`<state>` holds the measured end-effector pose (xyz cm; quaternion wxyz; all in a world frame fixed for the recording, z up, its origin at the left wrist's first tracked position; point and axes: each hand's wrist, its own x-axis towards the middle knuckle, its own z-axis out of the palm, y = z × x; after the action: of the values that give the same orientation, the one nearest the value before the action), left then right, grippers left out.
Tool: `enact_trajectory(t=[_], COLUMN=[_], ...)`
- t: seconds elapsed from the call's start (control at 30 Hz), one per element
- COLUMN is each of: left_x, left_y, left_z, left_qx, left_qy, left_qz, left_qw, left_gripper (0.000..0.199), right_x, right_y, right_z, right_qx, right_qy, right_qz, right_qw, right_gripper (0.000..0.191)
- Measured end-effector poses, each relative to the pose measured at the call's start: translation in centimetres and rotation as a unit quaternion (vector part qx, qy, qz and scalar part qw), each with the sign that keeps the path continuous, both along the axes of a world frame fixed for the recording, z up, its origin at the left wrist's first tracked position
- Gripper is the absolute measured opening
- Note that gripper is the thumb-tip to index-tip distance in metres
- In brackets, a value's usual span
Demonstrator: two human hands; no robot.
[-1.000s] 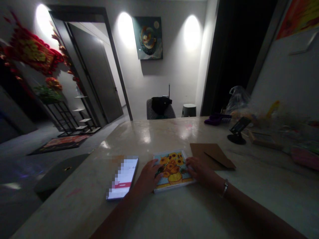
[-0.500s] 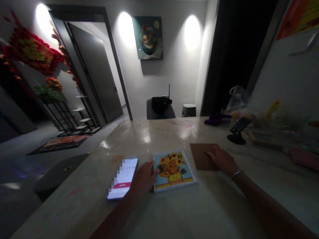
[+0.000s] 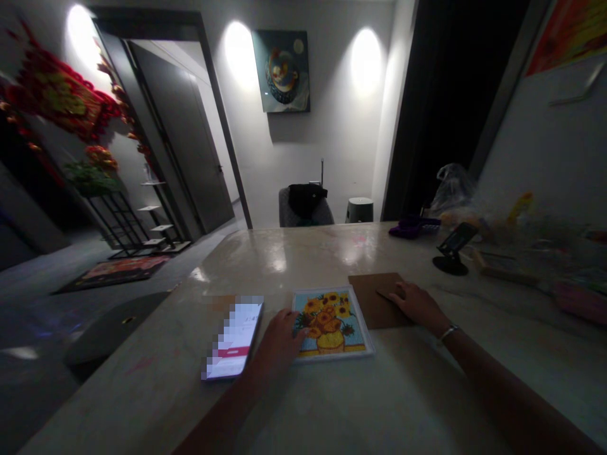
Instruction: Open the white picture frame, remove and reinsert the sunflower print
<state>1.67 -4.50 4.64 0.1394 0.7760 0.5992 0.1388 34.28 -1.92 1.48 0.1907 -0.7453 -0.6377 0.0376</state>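
A white-edged sunflower picture point(image 3: 332, 319) lies flat on the table. My left hand point(image 3: 279, 338) rests on its left edge, fingers apart, the thumb over the picture. Right beside the picture is a brown board point(image 3: 374, 300), its left side against the picture's right edge. My right hand point(image 3: 417, 303) lies on the board's right part with the fingers spread, and a bracelet is on that wrist. To the left of my left hand lies a phone point(image 3: 237, 341) with its screen lit.
A black phone stand point(image 3: 453, 249) stands on the right of the pale table point(image 3: 303, 253). Behind it are a purple item point(image 3: 412, 227) and a clear plastic bag point(image 3: 453, 186). A pink item point(image 3: 581, 300) lies at far right. A chair point(image 3: 306, 208) stands beyond the table.
My right hand and the brown board have moved left, up to the picture. My left hand has shifted slightly right onto the picture, which is turned a little.
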Motion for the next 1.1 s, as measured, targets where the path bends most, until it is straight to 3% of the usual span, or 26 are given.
enact_trajectory(t=[0.2,0.4,0.63,0.77,0.97,1.1], left_x=[0.1,0.0,-0.3,-0.3,0.2,0.3], left_y=[0.0,-0.1,0.0,0.2,0.3,0.2], left_z=[0.1,0.6,1.0,0.7,0.3,0.6], left_qx=[-0.003,-0.004,-0.015,-0.025,-0.036,-0.027], left_qy=[0.011,0.021,-0.004,-0.054,-0.086,-0.089], left_qz=[-0.004,-0.005,0.0,0.011,-0.013,-0.018], left_qw=[1.0,1.0,1.0,0.998,0.996,0.995], left_gripper=[0.047,0.045,0.044,0.042,0.041,0.039], right_x=[-1.3,-1.2,-1.0,-3.1,-7.4,-8.8], right_y=[-1.1,-0.8,-0.8,-1.6,-3.6,-4.4], right_z=[0.7,0.9,2.7,3.4,3.3,3.3], right_qx=[-0.021,-0.011,0.079,0.087,0.079,0.069], right_qy=[-0.053,-0.102,-0.022,0.053,0.014,0.044], right_qz=[0.064,0.08,0.03,0.076,0.167,0.207], right_qw=[0.996,0.991,0.996,0.992,0.983,0.975], right_gripper=[0.039,0.029,0.03,0.03,0.024,0.025])
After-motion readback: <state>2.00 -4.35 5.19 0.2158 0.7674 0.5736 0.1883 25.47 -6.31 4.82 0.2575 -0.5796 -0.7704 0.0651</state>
